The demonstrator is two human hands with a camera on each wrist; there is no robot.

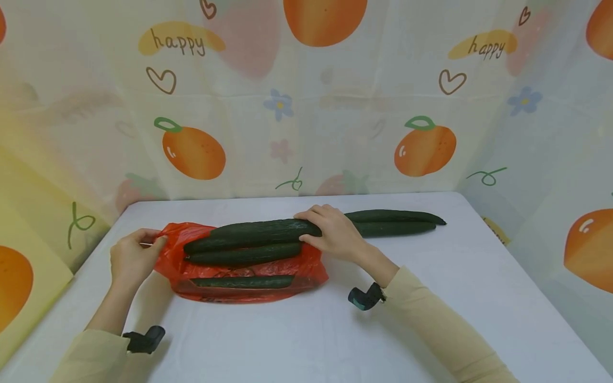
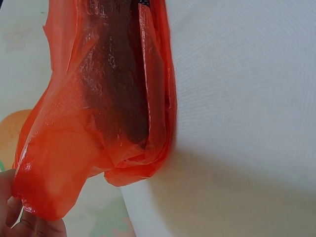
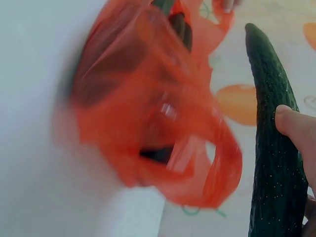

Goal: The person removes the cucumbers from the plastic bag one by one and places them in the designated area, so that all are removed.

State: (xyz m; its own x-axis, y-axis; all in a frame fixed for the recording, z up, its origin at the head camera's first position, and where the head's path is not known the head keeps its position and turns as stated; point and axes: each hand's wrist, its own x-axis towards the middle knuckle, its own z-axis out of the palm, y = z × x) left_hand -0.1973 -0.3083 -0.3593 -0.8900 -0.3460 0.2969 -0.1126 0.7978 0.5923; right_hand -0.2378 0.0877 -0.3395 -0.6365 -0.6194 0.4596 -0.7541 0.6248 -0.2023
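A red plastic bag [image 1: 174, 266] lies on its side on the table, its mouth spread. My left hand [image 1: 131, 258] pinches the bag's edge at its left end; fingertips on the film show in the left wrist view. My right hand [image 1: 332, 231] grips a long dark green cucumber [image 1: 258, 232] near its right end, over the bag. In the right wrist view that cucumber [image 3: 276, 148] has the thumb along its side. Below it, another cucumber [image 1: 249, 255] lies in the bag's opening. A further cucumber [image 1: 244, 282] sits at the bag's front, partly behind red film.
Two cucumbers [image 1: 397, 215] lie side by side behind my right hand, their left ends hidden by it. A white cloth covers the table [image 1: 268, 340]. Behind it hangs a curtain [image 1: 306, 143] printed with oranges. Each wrist wears a small black camera [image 1: 366, 297].
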